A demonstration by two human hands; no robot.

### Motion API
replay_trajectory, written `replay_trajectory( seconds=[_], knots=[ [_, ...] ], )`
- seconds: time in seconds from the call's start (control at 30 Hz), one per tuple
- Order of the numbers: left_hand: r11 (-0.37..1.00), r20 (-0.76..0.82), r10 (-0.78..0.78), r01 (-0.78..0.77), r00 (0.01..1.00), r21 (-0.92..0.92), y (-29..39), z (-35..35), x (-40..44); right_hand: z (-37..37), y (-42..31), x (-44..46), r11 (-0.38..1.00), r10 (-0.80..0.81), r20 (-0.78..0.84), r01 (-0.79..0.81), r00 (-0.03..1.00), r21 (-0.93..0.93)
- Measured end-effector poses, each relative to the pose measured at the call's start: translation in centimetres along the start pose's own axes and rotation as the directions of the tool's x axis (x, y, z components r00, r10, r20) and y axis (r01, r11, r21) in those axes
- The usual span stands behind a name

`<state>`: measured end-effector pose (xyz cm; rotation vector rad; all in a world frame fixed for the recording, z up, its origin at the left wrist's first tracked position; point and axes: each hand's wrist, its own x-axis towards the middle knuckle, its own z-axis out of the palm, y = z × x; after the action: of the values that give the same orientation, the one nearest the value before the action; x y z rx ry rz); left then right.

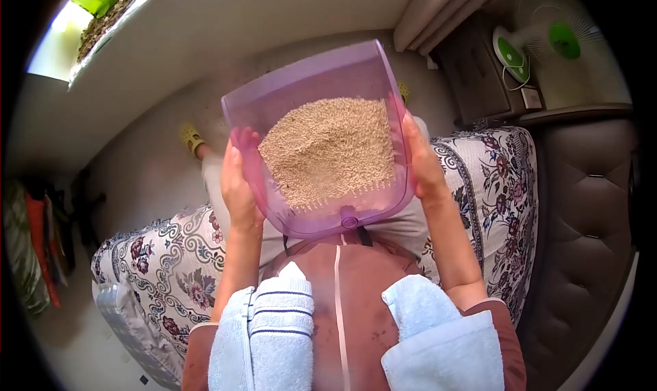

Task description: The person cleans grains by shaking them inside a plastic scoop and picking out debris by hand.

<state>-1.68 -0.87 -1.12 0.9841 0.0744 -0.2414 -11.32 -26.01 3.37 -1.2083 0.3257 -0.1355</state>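
A purple see-through plastic tray [308, 78] is held up over my lap, with a heap of small tan grains [332, 148] spread across its bottom. My left hand [239, 179] grips the tray's left side, its fingertips showing through the plastic. On the right side, my right hand [421, 160] holds the other wall, fingers partly hidden behind it. A row of small slots and a round knob [350, 221] are at the tray's near edge.
I sit on a bed with a floral cover [510, 206]. A brown padded headboard [592, 220] and a nightstand [472, 69] with a green-white fan [512, 54] are at the right. A light blue towel [280, 329] hangs over my chest. Yellow shoes [191, 137] show on the floor.
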Motion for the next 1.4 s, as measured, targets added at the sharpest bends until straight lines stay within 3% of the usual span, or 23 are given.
replay_trajectory(
  seconds=[0.07,0.17,0.23,0.3,0.4,0.5,0.6,0.7,0.77,0.8,0.83,0.87,0.9,0.93,1.03,1.13,1.23,1.3,1.33,1.4],
  knots=[
    [0.985,0.028,0.106,-0.101,0.994,-0.138,1.5,1.1,-0.3,2.0,-4.6,0.2,0.981,-0.103,0.105,0.119,0.989,-0.154],
    [0.934,0.127,0.287,-0.248,0.949,-0.258,4.4,2.7,-1.2,4.5,-7.3,-1.4,0.961,-0.271,0.142,0.276,0.952,-0.02],
    [0.974,0.059,0.226,-0.226,0.972,-0.011,4.1,4.1,-0.9,0.9,-0.7,-0.1,0.974,-0.2,0.064,0.191,0.978,0.125],
    [0.969,0.139,0.117,-0.144,0.983,0.199,2.8,2.7,-0.2,-1.1,2.6,0.3,0.974,-0.085,0.012,0.08,0.996,0.211],
    [0.977,0.081,-0.02,0.002,0.997,0.212,1.4,1.6,-0.3,-1.7,5.1,-2.0,0.968,0.105,-0.073,-0.085,0.992,0.238],
    [0.989,0.053,-0.101,0.095,0.993,0.11,0.3,0.9,-0.2,-1.7,4.0,-0.8,0.985,0.111,-0.101,-0.097,0.989,0.14],
    [1.0,0.029,0.025,-0.025,0.999,-0.009,-0.5,-0.6,0.2,0.1,-0.7,0.7,0.992,-0.045,0.0,0.045,0.999,-0.117],
    [0.967,0.062,0.224,-0.214,0.973,-0.14,3.0,2.4,-1.1,3.8,-6.3,-0.9,0.919,-0.301,0.092,0.314,0.949,-0.237],
    [0.936,0.138,0.32,-0.29,0.937,-0.2,4.2,2.6,-1.1,2.1,-3.6,0.3,0.983,-0.182,0.05,0.183,0.982,-0.017],
    [0.914,0.047,0.137,-0.108,0.989,-0.392,4.7,2.5,-0.9,1.1,-1.2,0.6,0.989,-0.117,0.037,0.113,0.992,0.097],
    [0.813,-0.003,-0.067,0.053,0.998,-0.58,5.0,2.4,-0.4,0.2,1.8,0.7,0.993,-0.087,-0.008,0.087,0.996,0.081],
    [0.942,0.032,-0.017,0.026,0.999,-0.333,3.8,1.6,-0.3,-0.2,4.1,0.2,0.987,-0.115,-0.047,0.119,0.992,0.104],
    [0.999,0.066,0.033,-0.031,0.997,-0.038,2.6,0.9,-0.2,-0.7,5.0,-0.2,0.983,-0.033,-0.016,0.036,0.999,0.18],
    [0.967,0.101,0.083,-0.105,0.991,0.23,1.5,0.3,-0.1,-1.0,5.8,-1.1,0.964,0.056,0.009,-0.056,0.998,0.26],
    [0.976,0.096,-0.056,0.034,0.994,0.216,0.2,-1.6,0.4,-1.1,6.3,-0.9,0.985,0.063,-0.082,-0.049,0.995,0.163],
    [0.999,0.021,-0.03,0.03,0.999,0.031,-1.0,-2.0,0.2,-0.3,2.5,0.0,0.998,0.012,-0.051,-0.015,0.999,-0.06],
    [0.983,0.054,0.141,-0.134,0.988,-0.124,1.4,0.1,-0.5,2.9,-3.9,0.1,0.966,-0.175,0.106,0.191,0.979,-0.172],
    [0.949,0.088,0.272,-0.251,0.958,-0.192,3.8,2.1,-1.2,3.6,-4.9,-0.6,0.976,-0.217,0.119,0.217,0.969,0.014],
    [0.953,0.126,0.302,-0.295,0.945,-0.076,3.8,1.7,-0.7,3.9,-5.2,-0.8,0.968,-0.241,0.127,0.228,0.962,0.109],
    [0.916,0.213,0.332,-0.368,0.919,0.159,3.3,0.5,0.3,0.5,2.0,1.2,0.993,-0.089,0.035,0.086,0.995,0.081]
  ],
)
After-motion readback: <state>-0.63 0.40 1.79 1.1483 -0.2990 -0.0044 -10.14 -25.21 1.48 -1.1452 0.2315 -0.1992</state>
